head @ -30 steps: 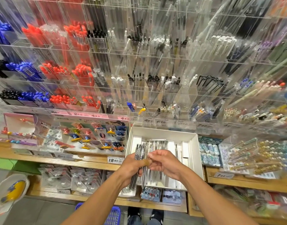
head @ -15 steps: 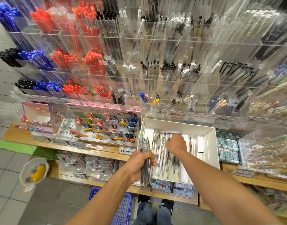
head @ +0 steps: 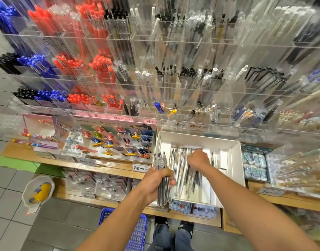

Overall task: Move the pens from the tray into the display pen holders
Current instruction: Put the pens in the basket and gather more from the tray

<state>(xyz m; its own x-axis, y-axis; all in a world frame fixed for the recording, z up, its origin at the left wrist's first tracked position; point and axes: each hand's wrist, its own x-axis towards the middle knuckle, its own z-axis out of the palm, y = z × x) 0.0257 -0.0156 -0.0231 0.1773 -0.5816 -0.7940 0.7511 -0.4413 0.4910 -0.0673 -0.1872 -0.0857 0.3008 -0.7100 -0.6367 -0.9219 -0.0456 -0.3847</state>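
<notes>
A white tray (head: pixel 233 147) sits on the wooden shelf and holds several clear silver pens (head: pixel 182 171). My left hand (head: pixel 155 182) grips an upright bundle of pens (head: pixel 161 163) at the tray's left edge. Inside the tray, my right hand (head: pixel 198 159) reaches down with fingers curled onto the loose pens; whether it holds any is hidden. Clear acrylic display pen holders (head: pixel 173 84) rise in tiers behind the tray, filled with blue, red, black and clear pens.
A display card of small clips (head: pixel 119 140) lies left of the tray, packs of erasers (head: pixel 254 165) to its right. A blue basket (head: pixel 137 230) stands on the floor by my feet. A white bowl-shaped object (head: pixel 38 191) hangs at lower left.
My hands have separated: the left keeps the bundle of pens at the tray's left edge, while the right has gone forward into the tray onto the loose pens. The view has tilted down.
</notes>
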